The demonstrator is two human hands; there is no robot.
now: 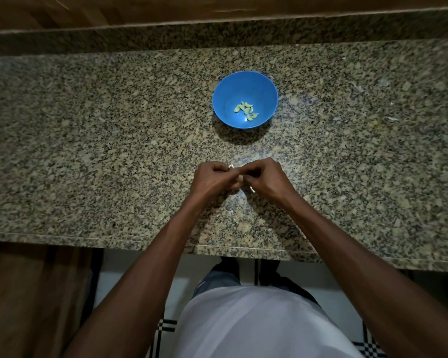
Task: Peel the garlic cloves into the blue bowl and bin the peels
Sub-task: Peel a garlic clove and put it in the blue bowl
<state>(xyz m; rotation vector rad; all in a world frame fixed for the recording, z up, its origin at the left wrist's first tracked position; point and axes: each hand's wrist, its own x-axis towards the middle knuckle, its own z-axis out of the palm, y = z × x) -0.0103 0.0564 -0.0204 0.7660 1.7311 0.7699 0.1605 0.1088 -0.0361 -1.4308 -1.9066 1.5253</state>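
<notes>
A blue bowl (245,99) stands on the granite counter (114,151) and holds several peeled pale garlic cloves (246,111). In front of it, my left hand (214,178) and my right hand (263,177) meet over the counter, fingers curled. Together they pinch a garlic clove (240,179), mostly hidden between the fingertips. White bits of peel (231,166) stick out above the left fingers and below the right hand. No bin is in view.
A few small peel scraps (232,212) lie on the counter under my wrists, and more flecks (393,119) lie at the right. A raised granite ledge (217,34) runs along the back. The counter's front edge (140,240) is just below my forearms.
</notes>
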